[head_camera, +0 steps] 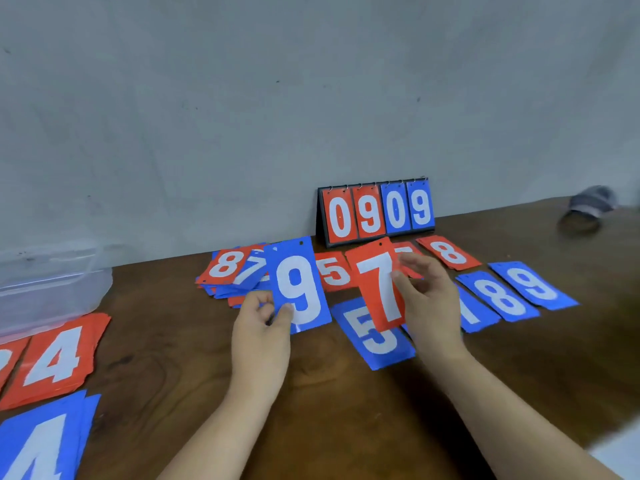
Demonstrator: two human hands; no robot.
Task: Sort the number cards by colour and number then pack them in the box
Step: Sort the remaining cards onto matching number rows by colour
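Note:
My left hand [259, 327] pinches the lower left corner of a blue 9 card [298, 282], held upright above the table. My right hand [429, 299] grips a red 7 card [377, 285] by its right edge. Under them lie a blue 5 card [375, 336] and a red 5 card [332, 271]. A mixed pile topped by a red 8 card [227, 265] sits at the left. To the right lie a red 8 card [448, 252], a blue 8 card [498, 296] and a blue 9 card [533, 284]. A clear plastic box [48, 282] stands at the far left.
A flip scoreboard [375, 211] reading 0909 stands against the grey wall. A stack of red 4 cards [55, 358] and a stack of blue cards [41, 441] lie near the left front of the wooden table [346, 410]. A blurred grey object [588, 209] lies far right.

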